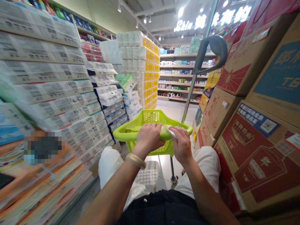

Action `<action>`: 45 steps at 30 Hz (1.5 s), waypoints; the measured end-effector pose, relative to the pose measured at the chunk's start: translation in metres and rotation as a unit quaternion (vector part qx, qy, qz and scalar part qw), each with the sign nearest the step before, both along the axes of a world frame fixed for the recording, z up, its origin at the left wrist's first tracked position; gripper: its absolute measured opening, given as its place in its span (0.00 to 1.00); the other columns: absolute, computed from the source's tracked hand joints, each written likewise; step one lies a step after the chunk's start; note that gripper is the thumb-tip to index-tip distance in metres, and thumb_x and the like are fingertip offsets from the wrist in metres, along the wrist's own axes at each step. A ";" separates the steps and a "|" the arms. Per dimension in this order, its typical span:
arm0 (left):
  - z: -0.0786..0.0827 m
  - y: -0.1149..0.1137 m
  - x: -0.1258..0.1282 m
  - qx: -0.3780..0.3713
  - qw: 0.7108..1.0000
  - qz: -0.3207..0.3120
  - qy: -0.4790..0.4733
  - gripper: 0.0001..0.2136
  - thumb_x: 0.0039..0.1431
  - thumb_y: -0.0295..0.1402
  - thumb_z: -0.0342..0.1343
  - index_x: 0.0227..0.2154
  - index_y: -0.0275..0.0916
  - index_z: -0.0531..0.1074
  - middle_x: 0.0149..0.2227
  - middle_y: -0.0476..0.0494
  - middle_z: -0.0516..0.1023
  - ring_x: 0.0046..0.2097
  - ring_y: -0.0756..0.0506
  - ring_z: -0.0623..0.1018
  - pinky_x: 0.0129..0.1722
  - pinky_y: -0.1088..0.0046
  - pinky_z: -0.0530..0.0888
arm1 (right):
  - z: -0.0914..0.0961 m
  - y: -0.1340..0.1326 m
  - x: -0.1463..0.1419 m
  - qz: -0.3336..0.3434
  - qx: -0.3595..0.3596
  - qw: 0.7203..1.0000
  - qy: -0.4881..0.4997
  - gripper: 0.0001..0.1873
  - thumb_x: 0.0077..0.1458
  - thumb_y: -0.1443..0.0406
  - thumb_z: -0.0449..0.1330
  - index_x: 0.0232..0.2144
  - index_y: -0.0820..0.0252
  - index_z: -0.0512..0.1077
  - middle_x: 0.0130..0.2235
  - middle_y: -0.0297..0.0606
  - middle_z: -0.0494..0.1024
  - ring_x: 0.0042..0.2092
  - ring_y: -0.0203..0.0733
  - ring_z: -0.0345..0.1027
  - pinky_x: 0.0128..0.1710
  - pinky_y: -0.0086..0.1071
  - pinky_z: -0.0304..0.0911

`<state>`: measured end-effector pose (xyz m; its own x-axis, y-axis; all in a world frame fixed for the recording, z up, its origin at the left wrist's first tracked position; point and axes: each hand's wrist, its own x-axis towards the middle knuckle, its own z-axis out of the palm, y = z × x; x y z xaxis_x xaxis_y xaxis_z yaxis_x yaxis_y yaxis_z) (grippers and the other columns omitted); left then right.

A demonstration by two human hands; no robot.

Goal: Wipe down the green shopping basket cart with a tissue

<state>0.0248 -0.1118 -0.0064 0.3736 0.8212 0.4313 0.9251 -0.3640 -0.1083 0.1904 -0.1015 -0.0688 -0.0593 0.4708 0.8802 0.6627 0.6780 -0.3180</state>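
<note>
A lime-green shopping basket (pixel 150 115) stands in front of my knees, with a slotted far wall and a wide rim. My left hand (pixel 150 137) is closed around the near rim, and its wrist wears a pale bangle (pixel 136 160). Just to the right, my right hand (pixel 181 143) pinches a small white wad, like a tissue (pixel 172 132), against the same rim. Beside the basket a metal pole (pixel 188 100) rises to a grey loop handle (pixel 212 53). A caster (pixel 174 179) shows below on the floor.
Tall stacks of wrapped paper packs (pixel 70 90) line the left, with yellow-and-white packs (pixel 147 72) beyond. Cartons (pixel 260 150) are piled close on the right. Stocked shelves (pixel 180 75) stand at the back, past a strip of tiled floor (pixel 168 104).
</note>
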 end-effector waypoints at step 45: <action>0.000 0.002 -0.005 -0.004 1.000 -0.001 0.012 0.24 0.46 0.45 0.62 0.45 0.40 0.68 0.40 0.40 0.77 0.43 0.38 0.76 0.44 0.61 0.70 | 0.039 0.000 0.009 -0.049 -0.185 0.971 -0.142 0.15 0.65 0.65 0.49 0.36 0.56 0.76 0.37 0.39 0.81 0.39 0.44 0.73 0.40 0.33 0.62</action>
